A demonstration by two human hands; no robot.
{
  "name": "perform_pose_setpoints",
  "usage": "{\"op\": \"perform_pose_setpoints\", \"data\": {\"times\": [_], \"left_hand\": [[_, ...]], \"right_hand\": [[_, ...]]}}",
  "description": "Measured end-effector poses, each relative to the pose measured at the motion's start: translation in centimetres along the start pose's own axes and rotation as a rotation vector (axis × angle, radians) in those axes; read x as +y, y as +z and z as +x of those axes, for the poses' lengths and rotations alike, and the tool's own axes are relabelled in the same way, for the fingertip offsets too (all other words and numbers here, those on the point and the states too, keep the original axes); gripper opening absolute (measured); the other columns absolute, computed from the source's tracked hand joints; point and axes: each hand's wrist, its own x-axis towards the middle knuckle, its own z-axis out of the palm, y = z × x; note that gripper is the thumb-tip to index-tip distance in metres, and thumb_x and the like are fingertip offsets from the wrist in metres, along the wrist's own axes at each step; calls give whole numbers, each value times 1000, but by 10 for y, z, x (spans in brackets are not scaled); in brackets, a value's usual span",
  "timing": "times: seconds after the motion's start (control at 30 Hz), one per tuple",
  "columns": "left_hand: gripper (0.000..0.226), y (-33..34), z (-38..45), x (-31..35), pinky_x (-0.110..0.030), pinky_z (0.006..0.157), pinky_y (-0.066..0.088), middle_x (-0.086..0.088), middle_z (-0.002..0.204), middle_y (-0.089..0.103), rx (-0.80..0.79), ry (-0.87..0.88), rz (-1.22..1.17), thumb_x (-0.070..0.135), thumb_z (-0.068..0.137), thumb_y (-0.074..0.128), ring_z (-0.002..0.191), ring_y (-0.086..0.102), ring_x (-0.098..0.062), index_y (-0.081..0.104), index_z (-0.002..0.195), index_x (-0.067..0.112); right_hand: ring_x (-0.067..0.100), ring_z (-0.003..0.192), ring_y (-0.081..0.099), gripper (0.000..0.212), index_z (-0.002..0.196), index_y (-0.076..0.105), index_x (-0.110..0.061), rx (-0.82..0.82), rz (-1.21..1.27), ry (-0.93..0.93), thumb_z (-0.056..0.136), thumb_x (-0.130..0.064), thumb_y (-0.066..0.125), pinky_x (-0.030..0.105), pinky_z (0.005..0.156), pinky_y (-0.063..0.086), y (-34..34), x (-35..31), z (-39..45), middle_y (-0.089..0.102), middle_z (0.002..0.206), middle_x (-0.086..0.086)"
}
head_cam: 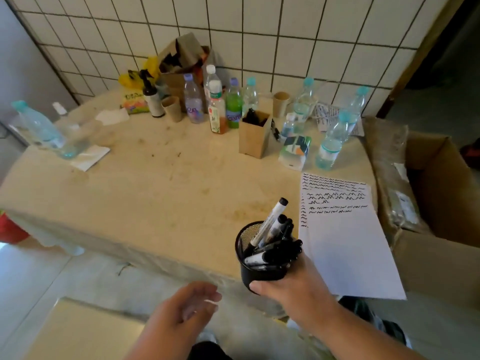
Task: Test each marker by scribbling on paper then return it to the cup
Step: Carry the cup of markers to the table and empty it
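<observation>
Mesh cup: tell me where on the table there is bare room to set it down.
The right hand holds the mesh cup of markers. Bare table runs wide from the scribbled paper leftward to the near edge, behind as far as the brown carton. Crowded: the bottle row along the tiled wall and the bottles above the paper.

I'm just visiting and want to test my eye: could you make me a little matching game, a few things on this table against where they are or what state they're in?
Things:
1. mesh cup of markers
2. sheet of paper
3. left hand
4. brown open box

States:
A. lies flat at the table's right edge, partly scribbled
B. held in the right hand
C. stands among the bottles
D. open, holding nothing

Pairs: 1-B, 2-A, 3-D, 4-C
</observation>
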Motion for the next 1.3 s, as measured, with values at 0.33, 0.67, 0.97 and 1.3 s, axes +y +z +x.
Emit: {"op": "perform_pose_setpoints", "data": {"times": [0.33, 0.67, 0.97, 1.3], "left_hand": [[25, -58, 146, 34, -42, 91, 55, 9, 99, 76, -184, 12, 57, 30, 72, 64, 92, 73, -17, 69, 92, 44], [17, -95, 248, 47, -37, 86, 55, 4, 98, 77, -305, -33, 67, 8, 89, 67, 91, 71, -24, 72, 97, 22], [27, -122, 231, 49, -36, 90, 56, 13, 100, 76, -210, -46, 96, 32, 73, 65, 91, 72, -14, 67, 97, 43], [31, -162, 213, 30, -41, 87, 56, 12, 101, 76, -105, -101, 85, 31, 71, 64, 91, 72, -17, 64, 96, 49]], "right_hand": [[0, 99, 70, 69, 123, 62, -28, 116, -25, 93, 60, -31, 91, 30, 89, 56, 21, -16, 116, 75, 109, -12], [-33, 108, 45, 67, 136, 49, -33, 59, -135, 109, 78, -40, 80, -5, 85, 35, 43, -35, 195, 55, 112, -53], [6, 107, 67, 64, 121, 64, -19, 49, -152, 80, 63, -30, 90, 33, 91, 54, 61, -37, 227, 72, 115, -8], [2, 101, 66, 80, 116, 47, -51, 23, -139, 48, 48, -34, 87, 35, 88, 55, 107, -45, 266, 64, 117, -14]]}}
